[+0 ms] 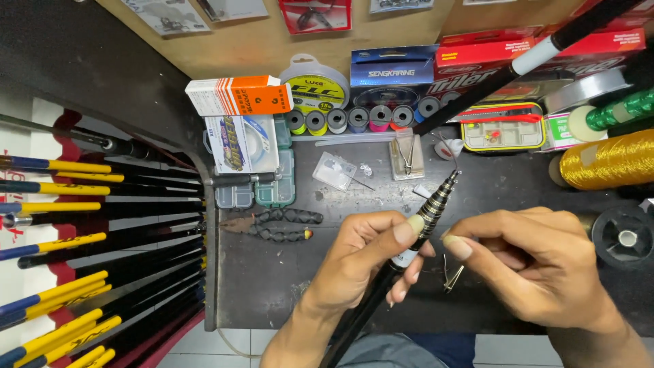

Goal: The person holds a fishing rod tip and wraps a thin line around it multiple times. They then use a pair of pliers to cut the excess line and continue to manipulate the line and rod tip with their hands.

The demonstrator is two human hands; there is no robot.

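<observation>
Fingers [409,228] of the left hand [364,255]: curled shut around a black fishing rod section [381,283], thumb pressed on its upper side just below the gold-and-black banded tip [439,197]. Rod section runs diagonally from the lower middle of the head view up to the right, tip raised above the tabletop [272,279].

Right hand [538,262]: fingers drawn together, thumb tip just beside the rod, a small metal rod guide [451,276] hanging under the hand; whether it is pinched cannot be told.

Tabletop, dark, items:
- Pliers with black grips [279,225], lying flat left of the left hand.
- Small clear compartment boxes [255,194], beside the pliers' upper end.
- White-and-orange carton [238,95] and a flat packet [242,143] below it, at the rear left.
- Row of small thread spools [357,117], yellow, grey, pink and blue, along the rear.
- Round fishing line spool with yellow label [315,85] and a blue line box [395,68] behind the row.
- Yellow tackle box with clear lid [503,129], rear right.
- Gold thread cone [603,160] and green thread spool [616,109], far right.
- Black reel spool [623,235], right of the right hand.

Left of tabletop: rack of fishing rods [75,238] with yellow, blue and black handles, laid side by side.
</observation>
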